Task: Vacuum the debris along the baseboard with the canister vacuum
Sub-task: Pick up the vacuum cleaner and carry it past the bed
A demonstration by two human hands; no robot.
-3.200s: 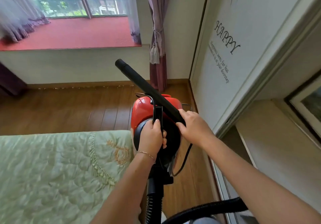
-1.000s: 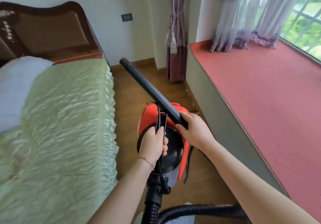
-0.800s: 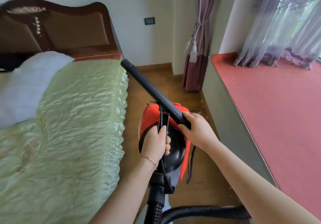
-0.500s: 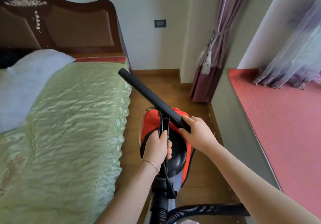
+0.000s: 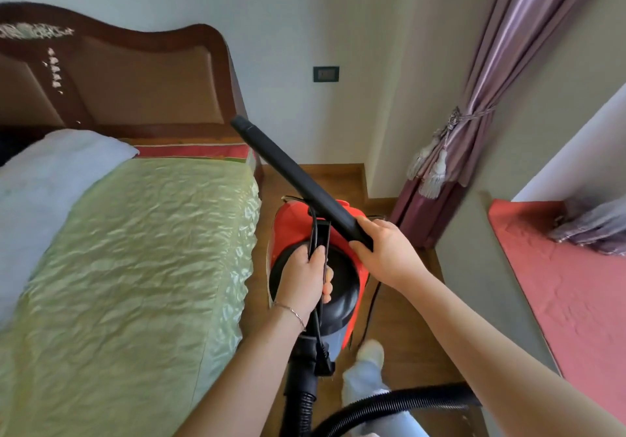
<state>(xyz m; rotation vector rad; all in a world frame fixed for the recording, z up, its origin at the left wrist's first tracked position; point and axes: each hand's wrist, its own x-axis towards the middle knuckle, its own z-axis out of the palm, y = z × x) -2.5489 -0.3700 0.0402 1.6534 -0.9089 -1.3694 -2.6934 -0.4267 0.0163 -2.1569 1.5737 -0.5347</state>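
Between the bed (image 5: 135, 250) and the red window seat (image 5: 576, 284), over the narrow strip of wooden floor (image 5: 399, 335), the red and black vacuum (image 5: 291, 226) hangs from the person's grip, apparently lifted clear of the boards. It sits nearer the bed's edge than the seat's. Judging by this, the step in hand is carrying the machine into place; no suction work has begun.

Its black tube (image 5: 294, 179) runs on a long slant from the right hand up and away to the left. The open mouth points at the headboard end of the room, high above the floor. The ribbed hose (image 5: 399, 402) curls along the near edge of the floor.

The left hand (image 5: 303, 277) is wrapped around the carrying handle on top of the vacuum. The right hand (image 5: 386, 253) clasps the tube's lower end.

Next, the vacuum needs setting down and the tube tipping over, mouth to the baseboard (image 5: 335, 167) at the floor's far edge. No debris can be made out there.
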